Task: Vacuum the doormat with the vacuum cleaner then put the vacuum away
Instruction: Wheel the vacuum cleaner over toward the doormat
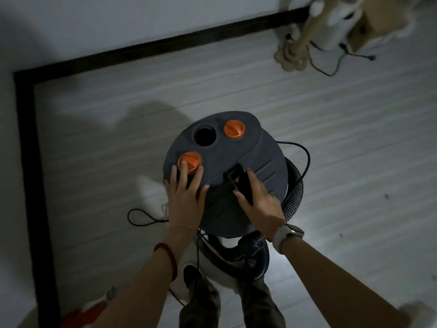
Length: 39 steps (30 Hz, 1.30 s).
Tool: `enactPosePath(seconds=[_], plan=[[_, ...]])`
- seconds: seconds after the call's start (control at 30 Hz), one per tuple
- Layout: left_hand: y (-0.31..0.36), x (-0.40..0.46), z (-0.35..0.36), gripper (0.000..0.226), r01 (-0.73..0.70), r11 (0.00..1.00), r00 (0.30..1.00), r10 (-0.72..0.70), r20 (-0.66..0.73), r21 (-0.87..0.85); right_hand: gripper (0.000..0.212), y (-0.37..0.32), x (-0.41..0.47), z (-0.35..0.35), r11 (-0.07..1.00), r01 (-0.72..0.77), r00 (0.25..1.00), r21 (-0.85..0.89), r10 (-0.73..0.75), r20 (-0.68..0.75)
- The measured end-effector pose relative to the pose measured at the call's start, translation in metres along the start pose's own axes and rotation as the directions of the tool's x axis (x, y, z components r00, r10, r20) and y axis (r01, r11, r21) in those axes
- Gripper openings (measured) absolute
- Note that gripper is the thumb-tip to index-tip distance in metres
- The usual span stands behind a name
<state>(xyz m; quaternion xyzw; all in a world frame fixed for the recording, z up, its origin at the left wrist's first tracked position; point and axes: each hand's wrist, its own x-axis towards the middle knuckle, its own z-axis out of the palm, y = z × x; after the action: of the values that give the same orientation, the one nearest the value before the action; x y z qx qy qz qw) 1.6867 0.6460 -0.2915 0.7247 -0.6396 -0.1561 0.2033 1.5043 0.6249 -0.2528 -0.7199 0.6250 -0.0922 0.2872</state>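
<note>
A dark grey canister vacuum cleaner (227, 166) stands on the pale floor in front of me, seen from above. Its lid has two orange knobs (234, 129) and an open round port (204, 136). My left hand (186, 192) lies flat on the lid's near left edge, fingers spread around the nearer orange knob (189, 162). My right hand (257, 197) rests on the lid by the black handle (238, 183), fingers curled at it. A ribbed black hose (294, 195) curves round the right side. No doormat is in view.
A black power cord (142, 217) loops on the floor to the left and another stretch (305, 155) behind the vacuum. Black skirting (26, 162) lines the corner walls. A beige post base (293, 55) with cables stands far right. A red object (82, 313) lies bottom left.
</note>
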Motion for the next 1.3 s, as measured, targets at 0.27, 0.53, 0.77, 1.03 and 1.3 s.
enactPosePath(seconds=[0.27, 0.53, 0.77, 1.03, 1.3], plan=[[0.114, 0.039, 0.055, 0.045, -0.3, 0.953, 0.935, 0.302, 0.186, -0.037, 0.066, 0.093, -0.035, -0.055, 0.952, -0.3, 0.935, 0.064, 0.307, -0.177], [0.247, 0.061, 0.127, 0.045, -0.541, 0.839, 0.791, 0.531, 0.302, -0.06, 0.066, 0.197, -0.064, -0.109, 0.859, -0.488, 0.792, 0.151, 0.509, -0.336], [0.348, 0.089, 0.191, 0.045, -0.662, 0.734, 0.644, 0.661, 0.384, -0.154, 0.064, 0.279, -0.066, -0.153, 0.8, -0.54, 0.638, 0.262, 0.592, -0.493], [0.452, 0.169, 0.257, 0.041, -0.793, 0.568, 0.468, 0.799, 0.377, -0.221, 0.061, 0.343, -0.016, -0.202, 0.665, -0.614, 0.425, 0.425, 0.733, -0.532], [0.553, 0.27, 0.315, 0.047, -0.796, 0.554, 0.428, 0.8, 0.42, -0.243, 0.069, 0.412, 0.079, -0.27, 0.605, -0.63, 0.285, 0.487, 0.763, -0.58]])
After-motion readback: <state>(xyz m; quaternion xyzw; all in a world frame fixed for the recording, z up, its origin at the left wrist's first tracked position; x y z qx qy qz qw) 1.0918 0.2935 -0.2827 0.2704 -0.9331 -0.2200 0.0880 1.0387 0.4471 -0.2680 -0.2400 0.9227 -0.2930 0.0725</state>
